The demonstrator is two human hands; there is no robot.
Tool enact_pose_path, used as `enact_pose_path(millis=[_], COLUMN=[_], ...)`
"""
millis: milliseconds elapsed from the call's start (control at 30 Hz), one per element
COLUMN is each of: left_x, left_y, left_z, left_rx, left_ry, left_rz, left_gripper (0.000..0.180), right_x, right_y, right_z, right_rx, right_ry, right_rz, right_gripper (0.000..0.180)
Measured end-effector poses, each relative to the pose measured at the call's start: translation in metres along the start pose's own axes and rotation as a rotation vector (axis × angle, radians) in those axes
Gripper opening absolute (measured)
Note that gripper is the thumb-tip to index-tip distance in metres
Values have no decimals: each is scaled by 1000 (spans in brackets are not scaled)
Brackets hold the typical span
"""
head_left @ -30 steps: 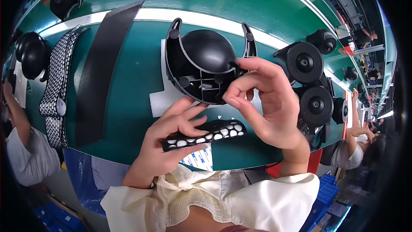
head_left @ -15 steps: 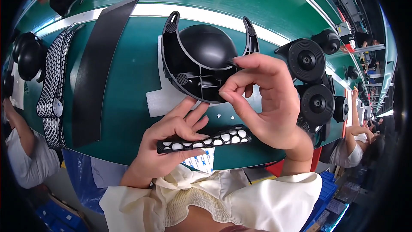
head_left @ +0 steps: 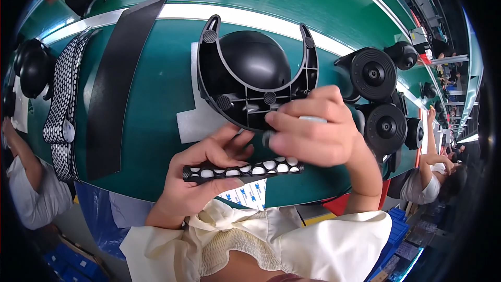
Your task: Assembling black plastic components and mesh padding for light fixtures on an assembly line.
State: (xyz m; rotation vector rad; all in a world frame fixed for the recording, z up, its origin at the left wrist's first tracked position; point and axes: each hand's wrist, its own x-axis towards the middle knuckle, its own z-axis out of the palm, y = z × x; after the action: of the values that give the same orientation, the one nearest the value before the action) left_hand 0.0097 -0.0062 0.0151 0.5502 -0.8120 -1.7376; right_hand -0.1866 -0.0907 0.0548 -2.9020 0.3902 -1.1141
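Risk: your left hand (head_left: 201,177) clamps the spotted strip (head_left: 242,169) loosely while your right hand (head_left: 313,133), fingers curled on the black shell (head_left: 250,81), could nudge it off the desk (head_left: 156,99).

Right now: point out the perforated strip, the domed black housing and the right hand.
perforated strip (head_left: 242,169), head view, middle of its black-and-white dotted face.
domed black housing (head_left: 253,62), head view, top of the smooth dome.
right hand (head_left: 313,138), head view, back of the hand near the knuckles.
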Motion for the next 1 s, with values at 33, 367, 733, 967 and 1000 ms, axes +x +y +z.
enact_pose_path(millis=[33, 367, 733, 967, 1000], left_x=[0, 4, 3, 3, 3], left_y=[0, 0, 2, 0, -1], left_z=[0, 2, 5, 7, 7], left_rx=[33, 58, 48, 105, 108], left_ry=[-8, -20, 74, 116, 119], left_rz=[-11, 10, -23, 6, 14], left_gripper=[15, 17, 17, 20, 20], right_x=[0, -11, -10, -14, -12], right_y=[1, 2, -5, 5, 4], right_z=[7, 14, -15, -22, -22], right_rx=[-39, -127, 576, 362, 354], right_ry=[101, 247, 212, 153, 128], right_rz=[-73, -161, 519, 729, 746], right_gripper=[29, 21, 22, 8, 7])
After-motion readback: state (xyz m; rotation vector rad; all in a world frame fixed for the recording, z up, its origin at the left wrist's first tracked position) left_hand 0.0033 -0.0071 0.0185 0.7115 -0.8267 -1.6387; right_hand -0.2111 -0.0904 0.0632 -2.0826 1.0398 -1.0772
